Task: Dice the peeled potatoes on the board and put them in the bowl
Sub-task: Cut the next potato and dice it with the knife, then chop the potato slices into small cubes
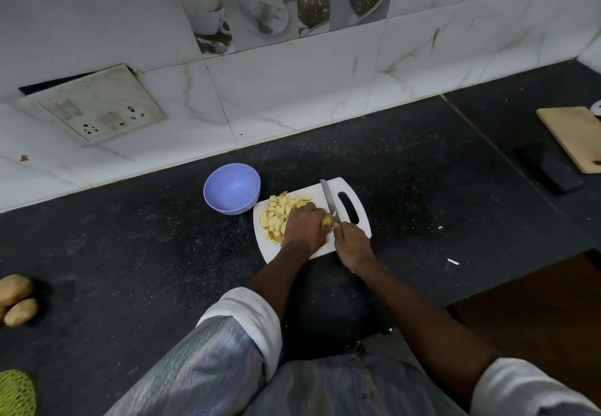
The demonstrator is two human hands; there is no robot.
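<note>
A white cutting board (pixel 359 207) lies on the dark counter, with a heap of yellow potato pieces (pixel 278 214) on its left half. My left hand (pixel 304 227) holds down a remaining potato chunk (pixel 327 221) with curled fingers. My right hand (pixel 353 245) grips the handle of a knife (pixel 329 199); its blade lies against the chunk's right side and points away from me. The lilac bowl (pixel 232 193) stands just left of the board, with nothing in it.
Unpeeled potatoes (pixel 16 298) and a green mesh bag (pixel 14 393) lie at the far left of the counter. A wooden board (pixel 575 136) and a dark flat object (pixel 549 168) sit at the right. The tiled wall has a switch panel (pixel 94 103).
</note>
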